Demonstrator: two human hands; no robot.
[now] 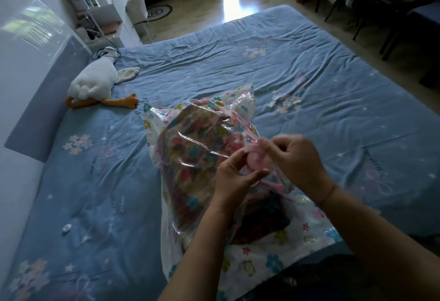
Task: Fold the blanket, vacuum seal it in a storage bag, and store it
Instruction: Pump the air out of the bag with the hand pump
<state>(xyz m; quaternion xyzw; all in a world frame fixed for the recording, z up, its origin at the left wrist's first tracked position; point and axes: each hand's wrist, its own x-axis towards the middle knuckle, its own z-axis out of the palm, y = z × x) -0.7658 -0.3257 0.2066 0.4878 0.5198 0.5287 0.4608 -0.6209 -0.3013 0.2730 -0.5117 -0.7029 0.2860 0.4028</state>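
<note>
A clear plastic storage bag (190, 157) printed with coloured flowers lies on the blue bed (297, 74). Inside it sits the folded blanket (197, 138), brown with pink and teal flowers. My left hand (234, 176) and my right hand (292, 157) meet over the bag's right side. Both pinch the bag's pink zip strip (252, 151), with a small pink piece between the fingers. The strip runs on past my right wrist, partly hidden by my hands.
A white plush goose (100, 84) with orange feet lies at the bed's left by the padded headboard (40, 110). A small round white cap (67, 228) rests on the sheet at lower left. Shelves, chairs and wooden floor lie beyond the bed.
</note>
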